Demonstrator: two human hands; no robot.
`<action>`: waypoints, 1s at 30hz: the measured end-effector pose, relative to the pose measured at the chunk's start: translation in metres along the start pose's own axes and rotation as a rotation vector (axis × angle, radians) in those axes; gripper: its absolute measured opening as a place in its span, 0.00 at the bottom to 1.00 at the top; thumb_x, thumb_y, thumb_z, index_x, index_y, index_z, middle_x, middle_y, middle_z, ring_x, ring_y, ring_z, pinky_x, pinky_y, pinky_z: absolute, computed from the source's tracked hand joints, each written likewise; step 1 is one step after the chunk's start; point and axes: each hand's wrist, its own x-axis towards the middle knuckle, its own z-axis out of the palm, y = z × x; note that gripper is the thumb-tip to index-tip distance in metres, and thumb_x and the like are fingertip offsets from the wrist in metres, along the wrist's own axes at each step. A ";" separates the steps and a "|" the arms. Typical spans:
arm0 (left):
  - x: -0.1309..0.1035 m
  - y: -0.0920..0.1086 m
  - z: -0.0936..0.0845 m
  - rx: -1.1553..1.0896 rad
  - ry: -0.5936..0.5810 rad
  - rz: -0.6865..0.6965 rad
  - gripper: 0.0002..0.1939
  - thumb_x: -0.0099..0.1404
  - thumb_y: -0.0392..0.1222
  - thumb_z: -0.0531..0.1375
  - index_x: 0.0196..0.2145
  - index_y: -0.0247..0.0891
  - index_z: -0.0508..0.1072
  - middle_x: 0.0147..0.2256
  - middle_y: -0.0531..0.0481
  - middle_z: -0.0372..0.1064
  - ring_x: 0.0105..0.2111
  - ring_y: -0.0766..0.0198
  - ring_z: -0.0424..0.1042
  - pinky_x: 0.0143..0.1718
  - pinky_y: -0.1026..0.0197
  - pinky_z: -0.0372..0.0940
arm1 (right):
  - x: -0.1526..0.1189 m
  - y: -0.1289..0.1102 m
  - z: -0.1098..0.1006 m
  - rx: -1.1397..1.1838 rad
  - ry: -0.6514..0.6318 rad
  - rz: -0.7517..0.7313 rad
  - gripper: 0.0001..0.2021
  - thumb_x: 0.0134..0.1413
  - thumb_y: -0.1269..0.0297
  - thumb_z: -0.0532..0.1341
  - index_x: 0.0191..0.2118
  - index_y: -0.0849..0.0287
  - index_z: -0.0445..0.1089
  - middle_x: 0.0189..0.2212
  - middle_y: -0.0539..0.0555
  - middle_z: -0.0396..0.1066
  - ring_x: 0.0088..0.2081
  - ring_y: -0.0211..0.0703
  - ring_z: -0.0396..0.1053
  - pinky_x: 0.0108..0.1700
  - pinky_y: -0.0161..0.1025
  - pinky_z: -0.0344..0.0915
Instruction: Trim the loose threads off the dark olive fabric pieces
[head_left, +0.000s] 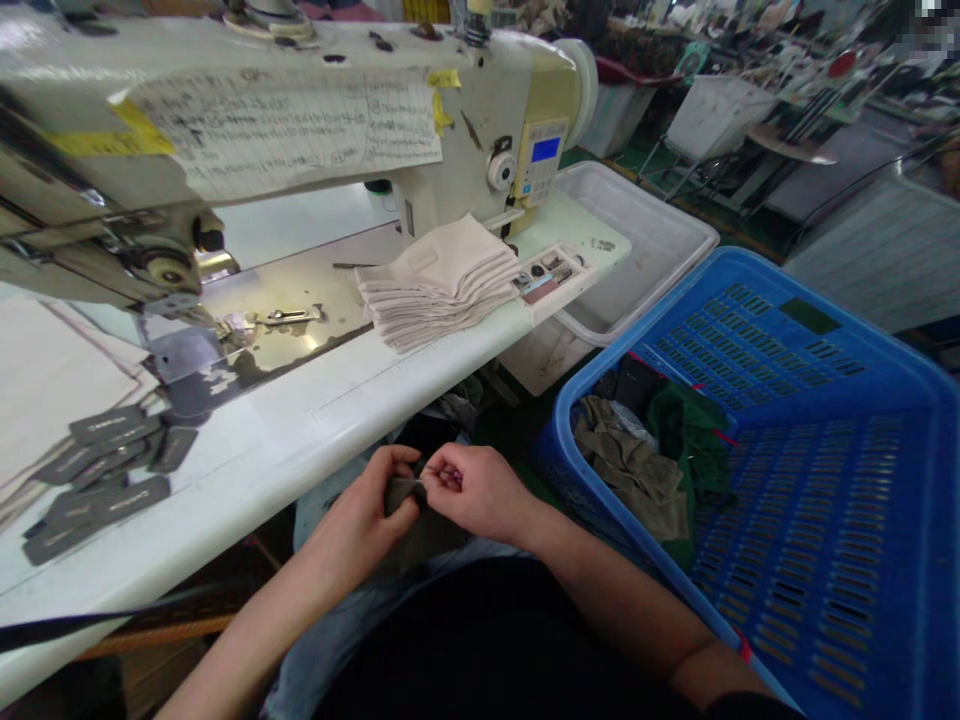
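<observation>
Over my lap, just off the table's front edge, both hands meet. My left hand (pixel 369 512) is closed on a small dark grey piece (pixel 401 491) that resembles the labels on the table; the fingers partly cover it. My right hand (pixel 484 492) is pinched at that piece's right end, and what lies between its fingertips is too small to make out. A loose pile of dark grey labels (pixel 120 465) with pale lettering lies on the table at the left. Behind my hands, a fanned stack of folded beige fabric pieces (pixel 442 280) rests on the sewing table (pixel 330 405).
The sewing machine (pixel 480 110) spans the table, with a paper note (pixel 300 130) taped to it. Beige cloth (pixel 60 380) lies at the left. A blue plastic basket (pixel 817 400) holding brown and green cloth stands close at my right, before a white bin (pixel 645 210).
</observation>
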 end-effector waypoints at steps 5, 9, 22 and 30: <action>-0.011 0.005 0.010 0.411 0.527 0.309 0.09 0.64 0.43 0.62 0.42 0.42 0.75 0.41 0.44 0.73 0.42 0.50 0.73 0.46 0.49 0.67 | 0.002 0.007 0.006 0.165 0.296 0.185 0.04 0.50 0.67 0.60 0.27 0.58 0.67 0.21 0.45 0.64 0.24 0.35 0.62 0.29 0.33 0.58; -0.017 0.012 0.013 0.415 0.492 0.302 0.08 0.66 0.47 0.61 0.35 0.43 0.78 0.33 0.48 0.73 0.32 0.56 0.73 0.36 0.56 0.67 | -0.002 0.006 0.005 0.150 0.372 0.168 0.05 0.51 0.65 0.59 0.26 0.57 0.66 0.21 0.45 0.62 0.24 0.36 0.60 0.28 0.34 0.56; -0.007 0.013 0.017 0.073 0.051 0.002 0.16 0.66 0.51 0.54 0.25 0.42 0.71 0.25 0.51 0.71 0.28 0.58 0.71 0.32 0.58 0.63 | -0.010 0.005 0.008 0.190 0.179 0.132 0.04 0.50 0.66 0.60 0.27 0.58 0.68 0.21 0.45 0.64 0.24 0.35 0.62 0.29 0.34 0.57; 0.000 0.015 0.007 -0.328 -0.058 -0.166 0.17 0.60 0.54 0.60 0.21 0.41 0.68 0.21 0.56 0.61 0.25 0.63 0.62 0.27 0.62 0.57 | -0.001 0.008 -0.005 0.395 0.118 0.282 0.04 0.46 0.65 0.61 0.26 0.58 0.67 0.22 0.45 0.64 0.25 0.35 0.60 0.29 0.34 0.58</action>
